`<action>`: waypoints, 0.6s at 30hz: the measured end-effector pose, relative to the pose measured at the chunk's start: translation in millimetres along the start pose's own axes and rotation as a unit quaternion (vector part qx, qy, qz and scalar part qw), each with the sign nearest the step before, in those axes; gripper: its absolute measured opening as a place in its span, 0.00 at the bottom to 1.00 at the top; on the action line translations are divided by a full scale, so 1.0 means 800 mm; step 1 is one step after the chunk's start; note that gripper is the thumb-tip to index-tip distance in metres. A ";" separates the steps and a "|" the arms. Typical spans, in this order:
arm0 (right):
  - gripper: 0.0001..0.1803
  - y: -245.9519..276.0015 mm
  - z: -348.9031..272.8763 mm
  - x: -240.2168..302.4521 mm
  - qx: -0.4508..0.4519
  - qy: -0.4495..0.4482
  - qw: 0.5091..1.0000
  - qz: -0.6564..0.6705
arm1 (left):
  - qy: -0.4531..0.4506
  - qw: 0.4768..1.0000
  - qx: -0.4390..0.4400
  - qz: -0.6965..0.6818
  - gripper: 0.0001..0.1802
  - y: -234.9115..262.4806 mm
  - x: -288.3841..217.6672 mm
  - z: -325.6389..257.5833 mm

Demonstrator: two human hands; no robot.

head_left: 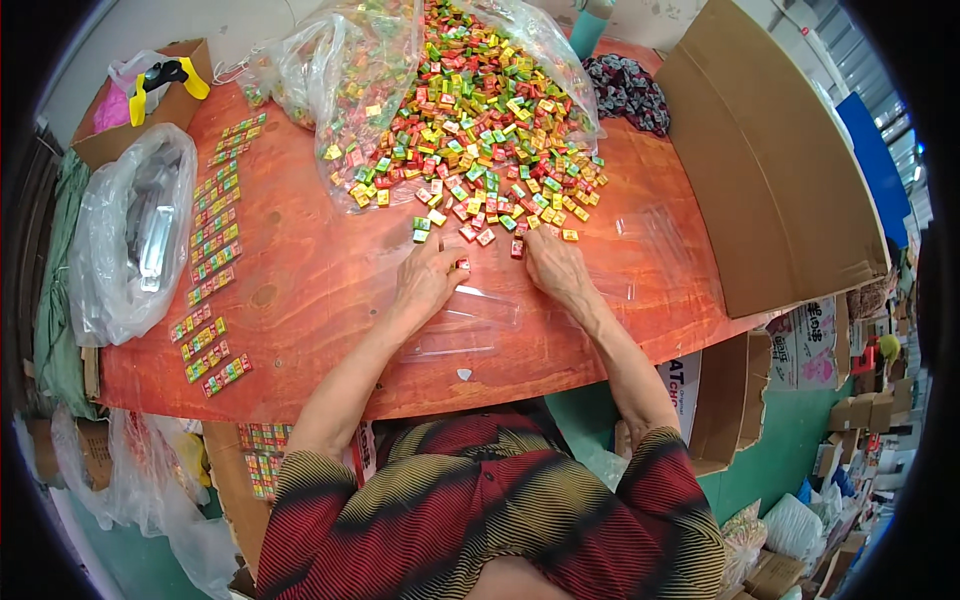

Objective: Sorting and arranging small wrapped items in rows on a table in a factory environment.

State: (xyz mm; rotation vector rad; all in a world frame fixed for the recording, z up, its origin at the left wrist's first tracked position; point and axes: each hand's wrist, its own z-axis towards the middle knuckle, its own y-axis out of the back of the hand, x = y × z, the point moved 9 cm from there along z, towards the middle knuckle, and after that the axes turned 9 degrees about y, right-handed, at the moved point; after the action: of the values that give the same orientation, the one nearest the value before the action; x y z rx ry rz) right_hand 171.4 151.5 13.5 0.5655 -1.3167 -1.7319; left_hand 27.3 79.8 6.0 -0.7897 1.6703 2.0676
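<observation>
My left hand (427,277) is closed, with a small red-and-white wrapped candy block (462,264) pinched at its fingertips. My right hand (555,263) has its fingers closed on a red candy block (517,248) at the near edge of the pile. Just beyond both hands spreads a large heap of candy blocks (480,130) in red, yellow, green and orange, spilling from a clear plastic bag (365,70). Under and between my forearms lie transparent plastic trays (470,312) on the red wooden table (290,300).
Rows of candy blocks (213,235) line the table's left side. A clear bag with trays (135,240) hangs over the left edge. An open cardboard box (775,150) stands at the right. A dark patterned cloth (630,92) and a teal bottle (592,25) are at the back.
</observation>
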 end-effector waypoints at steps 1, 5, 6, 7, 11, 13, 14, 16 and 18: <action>0.06 0.002 0.000 0.000 -0.007 -0.003 1.000 0.008 | 0.002 1.000 -0.002 0.000 0.14 0.000 0.000 -0.001; 0.06 0.018 0.006 0.027 -0.033 -0.021 0.999 0.031 | 0.023 1.000 -0.015 0.007 0.15 0.004 0.007 -0.004; 0.08 0.015 0.010 0.042 -0.026 -0.018 0.998 0.050 | 0.021 1.000 -0.018 0.006 0.15 0.005 0.007 -0.005; 0.10 0.009 0.015 0.056 -0.019 -0.014 0.997 0.070 | 0.020 1.000 -0.017 0.007 0.15 0.005 0.007 -0.005; 0.10 -0.011 0.028 0.068 -0.051 0.014 0.993 0.108 | 0.019 0.999 -0.031 0.007 0.15 0.013 0.013 -0.009; 0.09 -0.018 0.043 0.065 -0.008 -0.026 0.994 0.109 | 0.020 0.999 -0.028 0.006 0.14 0.016 0.019 -0.014; 0.08 -0.016 0.057 0.074 -0.023 0.001 0.992 0.121 | 0.024 0.999 -0.035 0.001 0.14 0.021 0.023 -0.017; 0.07 -0.029 0.084 0.092 -0.018 0.028 0.989 0.145 | 0.026 0.999 -0.040 -0.002 0.14 0.031 0.026 -0.020; 0.07 -0.047 0.102 0.109 -0.003 0.041 0.993 0.109 | 0.098 0.995 -0.024 0.022 0.14 0.038 0.042 -0.022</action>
State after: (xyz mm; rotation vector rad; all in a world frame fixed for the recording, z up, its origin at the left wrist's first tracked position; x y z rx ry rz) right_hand 49.3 125.0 18.1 0.4652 -1.2663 -1.5178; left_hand -13.6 53.9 5.4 -1.0102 1.7591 2.1250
